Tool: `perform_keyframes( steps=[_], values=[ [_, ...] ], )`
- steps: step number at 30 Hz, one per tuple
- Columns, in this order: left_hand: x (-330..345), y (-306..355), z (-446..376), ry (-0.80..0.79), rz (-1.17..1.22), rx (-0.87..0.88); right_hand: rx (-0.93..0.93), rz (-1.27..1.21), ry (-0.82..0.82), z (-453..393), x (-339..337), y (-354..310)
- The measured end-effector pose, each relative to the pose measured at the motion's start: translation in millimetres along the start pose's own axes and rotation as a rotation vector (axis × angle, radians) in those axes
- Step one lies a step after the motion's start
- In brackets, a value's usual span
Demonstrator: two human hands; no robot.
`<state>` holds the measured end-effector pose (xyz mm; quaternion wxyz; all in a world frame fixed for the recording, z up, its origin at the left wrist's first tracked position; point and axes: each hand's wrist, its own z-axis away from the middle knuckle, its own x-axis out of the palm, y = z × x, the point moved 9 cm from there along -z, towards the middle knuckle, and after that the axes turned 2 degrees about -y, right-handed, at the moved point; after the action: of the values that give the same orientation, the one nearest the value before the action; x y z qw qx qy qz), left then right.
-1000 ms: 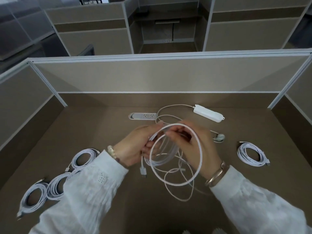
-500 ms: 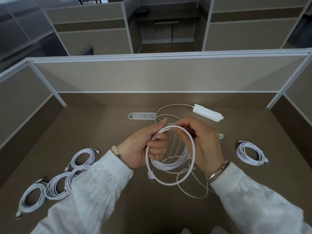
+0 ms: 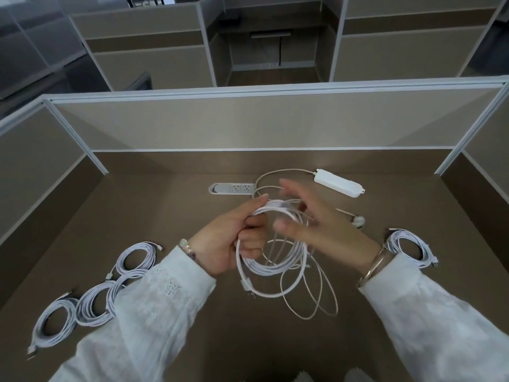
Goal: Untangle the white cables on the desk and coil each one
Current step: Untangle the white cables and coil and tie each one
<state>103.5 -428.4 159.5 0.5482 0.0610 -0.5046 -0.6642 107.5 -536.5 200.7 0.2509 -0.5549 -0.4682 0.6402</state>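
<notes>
- Both arms come in from the bottom in white sleeves, forearms angled toward the middle of the brown desk (image 3: 170, 221).
- Left hand (image 3: 231, 244) is fisted around the top-left of a half-wound white cable (image 3: 275, 267), thumb on top and fingers curled tight, so it's clamped on the bundle. The loops hang below and right of that fist, with a plug end dangling at the bottom.
- Right hand (image 3: 322, 224) is open, fingers spread and blurry, palm facing the left hand. It's just right of the loops and partly behind them; can't tell if it's actually touching any strand.
- Loose cable tail (image 3: 314, 304) trails in thin loops onto the desk below the bundle.
- Finished coils (image 3: 91, 301) sit in a row on the near left, three touching or overlapping, a fourth just behind. One more coil (image 3: 407, 246) is on the right, by the right wrist.
- Farther back: a white adapter box (image 3: 340, 186) with its cord, and a desk socket strip (image 3: 232, 188).
</notes>
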Motion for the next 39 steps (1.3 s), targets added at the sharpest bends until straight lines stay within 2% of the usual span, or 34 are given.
perform_keyframes(
  steps=[1, 3, 7, 11, 14, 18, 21, 23, 27, 29, 32, 34, 39],
  values=[
    [-1.9, -2.1, -0.7, 0.013, -0.005, -0.008, -0.019, 0.111, -0.054, -2.8, 3.7, 1.1],
    [-2.9, -7.4, -2.7, -0.005, -0.01, -0.024, -0.068, 0.217, -0.061, -8.9, 3.1, 3.4],
    [-1.2, -14.7, -3.8, -0.031, 0.043, -0.04, -0.071, 0.102, -0.048, -12.4, -0.6, 10.5],
    [12.8, -15.0, 4.0, -0.258, 0.168, -0.142, -0.065, -0.046, -0.075, -12.3, 3.2, 14.8],
    [15.3, -6.5, 11.6, -0.428, 0.222, -0.168, -0.02, -0.25, -0.065, -9.2, 3.7, 24.2],
    [-15.1, 21.4, 16.9, -0.396, 0.211, -0.044, 0.1, -0.386, -0.039, -1.9, -1.7, 55.3],
    [-34.3, 51.7, 25.0, -0.471, 0.337, 0.07, 0.193, -0.403, -0.055, 3.9, 2.5, 89.4],
    [-49.9, 67.1, 28.2, -0.454, 0.395, 0.132, 0.249, -0.416, -0.055, 9.5, 7.4, 107.1],
    [-67.8, 86.9, 37.4, -0.487, 0.462, 0.202, 0.294, -0.102, -0.171, 14.4, 20.3, 120.3],
    [-72.9, 93.5, 36.2, -0.393, 0.445, 0.255, 0.283, 0.018, -0.193, 15.3, 23.5, 120.2],
    [-86.9, 97.1, 33.5, 0.005, 0.3, 0.398, 0.201, 0.283, -0.097, 12.3, 17.4, 101.2],
    [-87.4, 97.7, 33.4, 0.151, 0.241, 0.47, 0.132, 0.432, -0.049, 11.0, 20.1, 76.5],
    [-82.6, 92.5, 23.8, 0.299, 0.072, 0.535, 0.023, 0.238, 0.0, 17.3, 42.7, 17.3]
  ],
)
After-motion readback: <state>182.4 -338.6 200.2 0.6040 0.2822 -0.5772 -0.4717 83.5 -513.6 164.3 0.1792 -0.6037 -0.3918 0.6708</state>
